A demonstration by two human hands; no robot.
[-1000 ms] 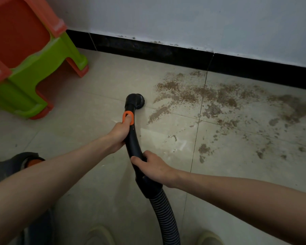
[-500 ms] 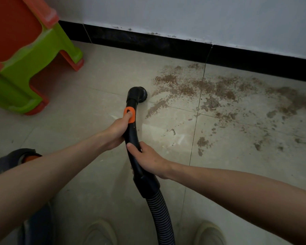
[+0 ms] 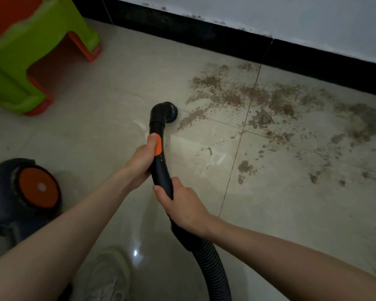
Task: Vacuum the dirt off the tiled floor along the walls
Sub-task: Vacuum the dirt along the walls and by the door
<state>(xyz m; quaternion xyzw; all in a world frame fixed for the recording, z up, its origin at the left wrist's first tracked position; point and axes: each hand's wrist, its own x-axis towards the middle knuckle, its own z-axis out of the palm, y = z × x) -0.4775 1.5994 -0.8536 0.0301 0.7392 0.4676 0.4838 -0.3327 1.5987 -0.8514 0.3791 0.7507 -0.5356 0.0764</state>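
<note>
Tiled floor: beige, glossy, grout lines crossing near centre; fills most of the view. Wall, white, runs across 12 to 2 o'clock with a black skirting at its foot.

Dirt: brown, granular, spread over the tiles from centre out to 3 o'clock, densest just below the skirting; thinner scattered specks toward 4 o'clock. A streak of it lies just beside the nozzle, on the nozzle's 3 o'clock side.

Plastic stool, green with orange feet, at 10 to 11 o'clock, standing on the floor near the skirting. Vacuum body, dark with a round orange cap, at 8 to 9 o'clock.

Vacuum wand: black, curved, running from centre toward 6 o'clock, where it joins a ribbed hose. Round nozzle at the wand's far end, down at the floor; contact cannot be confirmed.

Left hand: fingers wrapped around the upper wand, thumb laid on the orange switch. Right hand: fingers curled around the lower wand, just above the hose joint. The hands are close together but apart.

Pale shoe at 6 o'clock.
</note>
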